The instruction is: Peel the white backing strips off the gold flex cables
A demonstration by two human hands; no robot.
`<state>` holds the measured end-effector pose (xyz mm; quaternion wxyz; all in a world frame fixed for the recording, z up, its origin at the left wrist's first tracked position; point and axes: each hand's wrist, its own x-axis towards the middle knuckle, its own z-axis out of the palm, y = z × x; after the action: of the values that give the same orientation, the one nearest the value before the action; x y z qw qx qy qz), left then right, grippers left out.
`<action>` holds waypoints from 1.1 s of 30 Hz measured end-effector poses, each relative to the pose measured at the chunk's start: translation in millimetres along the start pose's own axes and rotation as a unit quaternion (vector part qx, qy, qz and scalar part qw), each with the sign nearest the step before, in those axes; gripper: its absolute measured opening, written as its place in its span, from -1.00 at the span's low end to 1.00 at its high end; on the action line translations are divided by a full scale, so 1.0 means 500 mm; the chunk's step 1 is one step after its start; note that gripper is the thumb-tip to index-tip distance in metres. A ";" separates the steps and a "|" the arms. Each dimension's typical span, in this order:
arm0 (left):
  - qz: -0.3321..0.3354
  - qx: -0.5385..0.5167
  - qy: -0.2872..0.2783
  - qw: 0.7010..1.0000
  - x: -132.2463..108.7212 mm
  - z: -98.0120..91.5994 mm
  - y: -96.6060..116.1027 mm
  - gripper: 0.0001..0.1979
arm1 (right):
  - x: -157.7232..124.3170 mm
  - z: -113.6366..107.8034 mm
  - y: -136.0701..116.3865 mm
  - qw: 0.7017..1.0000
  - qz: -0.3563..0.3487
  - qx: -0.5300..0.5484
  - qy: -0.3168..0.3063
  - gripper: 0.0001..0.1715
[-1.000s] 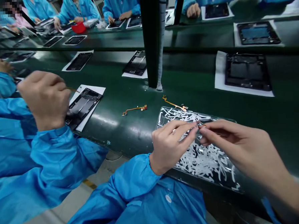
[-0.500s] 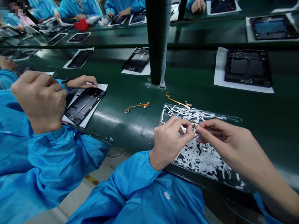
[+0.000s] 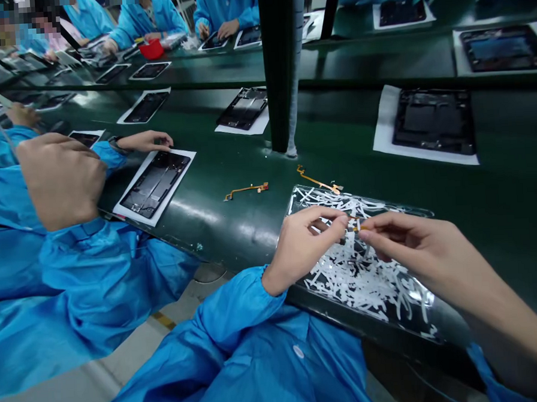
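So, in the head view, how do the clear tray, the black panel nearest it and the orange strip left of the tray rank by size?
1. Clear tray
2. Black panel, farther off
3. Orange strip, thin

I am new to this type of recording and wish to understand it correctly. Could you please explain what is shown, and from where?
There is no machine: a person works with bare hands, seen by one camera worn on the head, looking forward and down. The right hand pinches a small orange piece; whether the left hand grips it too is unclear. Below them is a clear tray with white strips. On the green table lie an orange strip, a second orange strip and dark flat frames on white sheets. The large raised fist belongs to a co-worker.
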<state>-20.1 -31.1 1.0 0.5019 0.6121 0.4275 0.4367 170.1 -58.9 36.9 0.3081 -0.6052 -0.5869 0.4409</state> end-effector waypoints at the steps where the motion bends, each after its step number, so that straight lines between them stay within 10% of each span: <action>1: 0.017 0.005 0.017 1.000 -0.002 0.001 -0.001 -0.82 | 0.002 0.000 0.001 1.000 0.003 0.008 0.003 -0.60; 10: 0.339 0.339 0.111 0.871 -0.011 0.004 -0.010 -0.90 | -0.010 0.011 0.013 0.998 -0.023 -0.015 0.063 -0.60; 24: 0.283 0.377 0.082 0.878 0.002 0.005 -0.011 -0.87 | -0.015 0.007 0.012 0.986 -0.071 -0.137 0.057 -0.63; 33: 0.094 0.193 -0.021 0.976 0.025 -0.030 -0.013 -0.77 | -0.045 -0.029 0.038 0.972 -0.068 -0.200 0.101 -0.68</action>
<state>-32.1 -14.8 -2.5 0.3401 0.7441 0.4333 0.3781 193.1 -81.2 29.9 0.2674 -0.6544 -0.6692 0.2290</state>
